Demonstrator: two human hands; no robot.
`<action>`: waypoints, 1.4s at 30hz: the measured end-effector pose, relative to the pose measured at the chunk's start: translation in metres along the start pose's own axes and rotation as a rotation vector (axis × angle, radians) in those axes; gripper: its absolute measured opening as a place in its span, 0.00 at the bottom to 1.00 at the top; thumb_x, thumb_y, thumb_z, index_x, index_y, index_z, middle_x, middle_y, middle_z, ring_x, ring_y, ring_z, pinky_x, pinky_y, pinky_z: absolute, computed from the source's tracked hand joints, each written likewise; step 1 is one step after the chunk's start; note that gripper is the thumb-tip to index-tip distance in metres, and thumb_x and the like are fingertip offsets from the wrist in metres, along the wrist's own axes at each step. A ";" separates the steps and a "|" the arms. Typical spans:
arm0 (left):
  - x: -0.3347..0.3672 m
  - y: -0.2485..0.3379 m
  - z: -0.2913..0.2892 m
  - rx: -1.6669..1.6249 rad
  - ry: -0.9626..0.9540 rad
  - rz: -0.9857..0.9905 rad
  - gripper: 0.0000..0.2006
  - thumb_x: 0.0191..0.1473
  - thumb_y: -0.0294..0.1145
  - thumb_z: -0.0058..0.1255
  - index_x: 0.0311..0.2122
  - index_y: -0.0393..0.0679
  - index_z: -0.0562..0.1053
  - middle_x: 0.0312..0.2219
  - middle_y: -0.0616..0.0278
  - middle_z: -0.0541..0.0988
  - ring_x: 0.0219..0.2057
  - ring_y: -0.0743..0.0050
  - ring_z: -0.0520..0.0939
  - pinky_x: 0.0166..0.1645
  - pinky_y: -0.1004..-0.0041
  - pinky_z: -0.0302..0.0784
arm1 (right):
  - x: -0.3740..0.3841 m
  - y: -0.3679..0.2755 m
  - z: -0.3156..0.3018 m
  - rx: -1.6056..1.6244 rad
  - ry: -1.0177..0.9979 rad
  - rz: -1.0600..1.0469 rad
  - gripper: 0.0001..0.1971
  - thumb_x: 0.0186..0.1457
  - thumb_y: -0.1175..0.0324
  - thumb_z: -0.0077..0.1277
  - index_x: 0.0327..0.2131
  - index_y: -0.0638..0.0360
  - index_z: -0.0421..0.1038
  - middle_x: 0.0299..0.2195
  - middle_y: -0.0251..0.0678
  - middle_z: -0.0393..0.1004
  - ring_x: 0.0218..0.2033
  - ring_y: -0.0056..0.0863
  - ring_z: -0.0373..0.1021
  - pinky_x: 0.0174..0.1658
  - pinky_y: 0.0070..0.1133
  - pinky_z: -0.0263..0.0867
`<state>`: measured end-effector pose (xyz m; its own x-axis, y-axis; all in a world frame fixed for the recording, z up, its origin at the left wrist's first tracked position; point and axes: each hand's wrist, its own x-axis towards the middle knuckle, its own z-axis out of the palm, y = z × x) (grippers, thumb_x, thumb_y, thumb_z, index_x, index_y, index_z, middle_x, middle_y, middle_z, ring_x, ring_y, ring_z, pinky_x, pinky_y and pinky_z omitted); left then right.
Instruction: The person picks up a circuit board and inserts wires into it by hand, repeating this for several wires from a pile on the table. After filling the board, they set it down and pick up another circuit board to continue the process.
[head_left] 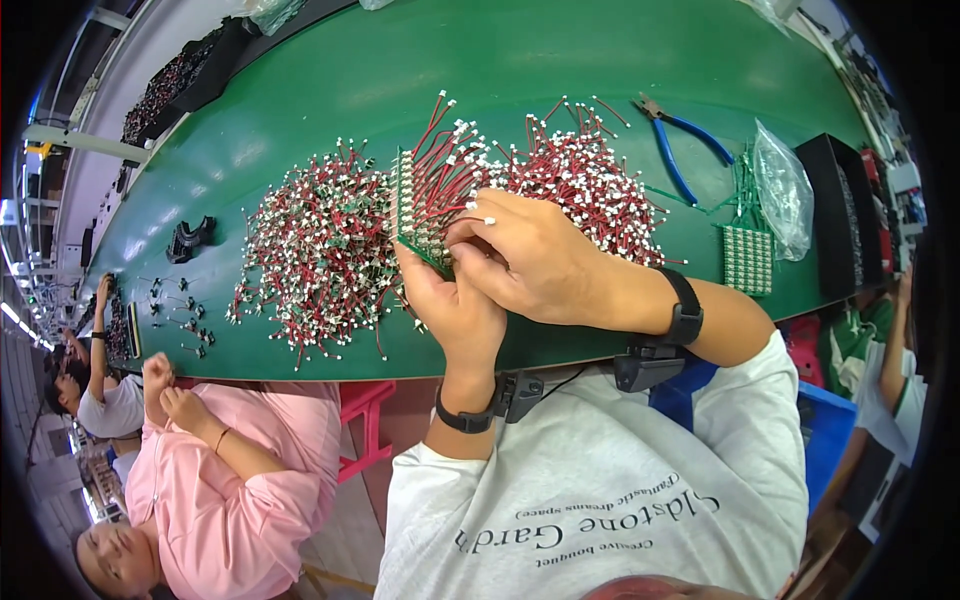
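My left hand (pixel 455 315) is closed on the lower end of a green circuit board panel (pixel 404 195) with a row of white connectors, tilted up above the table. Many red wires (pixel 440 175) tipped with small white plugs stick out from the panel toward the right. The fingers of my right hand (pixel 540 262) are pinched together at the panel's lower right side, around a red wire with a white plug (pixel 488 220). The panel's lower part is partly hidden by my fingers. Behind the panel lies a pile of small wired boards (pixel 320 250); past my right hand spreads a heap of red plug wires (pixel 590 185).
Blue-handled cutters (pixel 675 150) lie at the back right. Nearby are another connector panel (pixel 747 260), green strips (pixel 742 190), a clear plastic bag (pixel 782 190) and a black bin (pixel 840 215). A black object (pixel 190 240) sits left. A co-worker in pink (pixel 240 450) sits at my left.
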<state>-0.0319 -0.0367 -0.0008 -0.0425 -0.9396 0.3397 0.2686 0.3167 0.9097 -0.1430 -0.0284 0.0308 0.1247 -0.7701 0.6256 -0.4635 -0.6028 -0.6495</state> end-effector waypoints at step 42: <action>0.001 -0.001 -0.004 0.410 -0.054 0.136 0.35 0.54 0.26 0.50 0.64 0.34 0.51 0.45 0.51 0.77 0.40 0.68 0.81 0.45 0.73 0.75 | 0.003 -0.004 -0.010 0.001 -0.134 0.167 0.07 0.47 0.75 0.50 0.29 0.67 0.74 0.28 0.44 0.72 0.28 0.39 0.71 0.31 0.30 0.69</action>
<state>-0.0288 -0.0389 -0.0023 -0.0859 -0.8810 0.4653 -0.1285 0.4729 0.8717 -0.1491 -0.0261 0.0397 0.1625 -0.8800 0.4463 -0.4865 -0.4650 -0.7397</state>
